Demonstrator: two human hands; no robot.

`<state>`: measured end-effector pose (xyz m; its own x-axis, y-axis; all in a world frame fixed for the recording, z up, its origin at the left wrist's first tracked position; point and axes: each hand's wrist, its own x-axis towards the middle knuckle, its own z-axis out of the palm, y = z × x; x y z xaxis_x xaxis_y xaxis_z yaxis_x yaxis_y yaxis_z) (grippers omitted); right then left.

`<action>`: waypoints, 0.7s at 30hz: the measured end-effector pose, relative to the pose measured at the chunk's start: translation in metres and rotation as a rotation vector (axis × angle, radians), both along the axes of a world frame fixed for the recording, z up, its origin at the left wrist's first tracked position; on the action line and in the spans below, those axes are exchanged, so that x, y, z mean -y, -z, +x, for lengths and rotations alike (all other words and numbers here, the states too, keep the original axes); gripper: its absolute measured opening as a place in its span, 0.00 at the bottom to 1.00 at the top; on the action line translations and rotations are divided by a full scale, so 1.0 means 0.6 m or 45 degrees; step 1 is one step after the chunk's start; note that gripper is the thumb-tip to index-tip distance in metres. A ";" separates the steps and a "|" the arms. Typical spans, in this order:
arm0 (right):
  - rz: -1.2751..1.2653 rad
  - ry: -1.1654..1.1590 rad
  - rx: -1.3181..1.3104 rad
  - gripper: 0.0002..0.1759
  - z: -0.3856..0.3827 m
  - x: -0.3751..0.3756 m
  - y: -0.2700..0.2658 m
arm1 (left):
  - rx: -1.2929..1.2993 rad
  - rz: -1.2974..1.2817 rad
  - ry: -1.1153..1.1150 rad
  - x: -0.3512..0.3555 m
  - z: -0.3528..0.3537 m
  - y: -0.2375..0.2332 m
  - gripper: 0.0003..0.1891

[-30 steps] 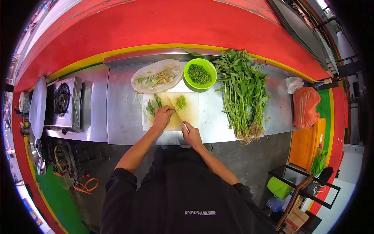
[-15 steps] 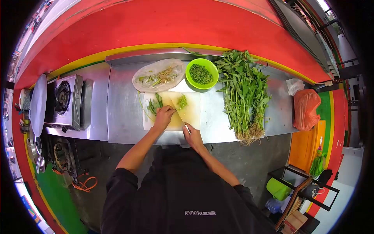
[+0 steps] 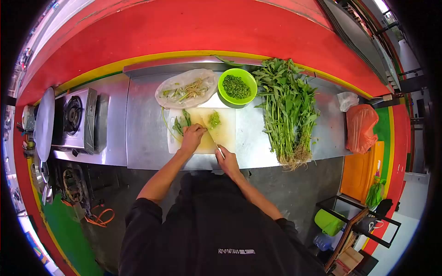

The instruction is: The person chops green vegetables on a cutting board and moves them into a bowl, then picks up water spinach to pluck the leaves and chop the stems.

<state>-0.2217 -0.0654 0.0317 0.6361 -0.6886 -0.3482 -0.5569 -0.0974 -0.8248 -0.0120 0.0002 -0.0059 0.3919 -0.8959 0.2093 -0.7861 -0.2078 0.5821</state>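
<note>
My right hand (image 3: pixel 227 160) is closed round the handle of a knife (image 3: pixel 212 138), whose blade points up and left over the white cutting board (image 3: pixel 227 144). Beside the blade, my left hand (image 3: pixel 192 137) presses its fingers together on green stems; leafy tops (image 3: pixel 181 121) stick out to its upper left. Chopped light green pieces (image 3: pixel 214 119) lie on the board right of the blade. A green bowl (image 3: pixel 252 87) behind the board holds chopped dark greens (image 3: pixel 236 86). To its left is a clear plastic bag (image 3: pixel 164 86) with roots and stem scraps.
A large bunch of leafy greens with roots (image 3: pixel 289 115) lies on the metal counter (image 3: pixel 147 138) at the right. Beyond it sit a red plastic bag (image 3: pixel 362 129) and a small white bag (image 3: pixel 348 100). A gas stove (image 3: pixel 73 115) stands at the left.
The whole view has shifted very slightly. Both hands and the knife stay in nearly the same place on the board.
</note>
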 end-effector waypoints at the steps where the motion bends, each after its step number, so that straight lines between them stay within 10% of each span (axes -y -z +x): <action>1: 0.000 0.005 -0.001 0.22 0.005 0.002 -0.002 | 0.003 0.023 0.008 0.000 0.000 -0.001 0.09; 21: -0.146 0.019 0.146 0.21 0.025 0.007 0.016 | 0.042 0.031 -0.020 -0.004 -0.007 -0.009 0.09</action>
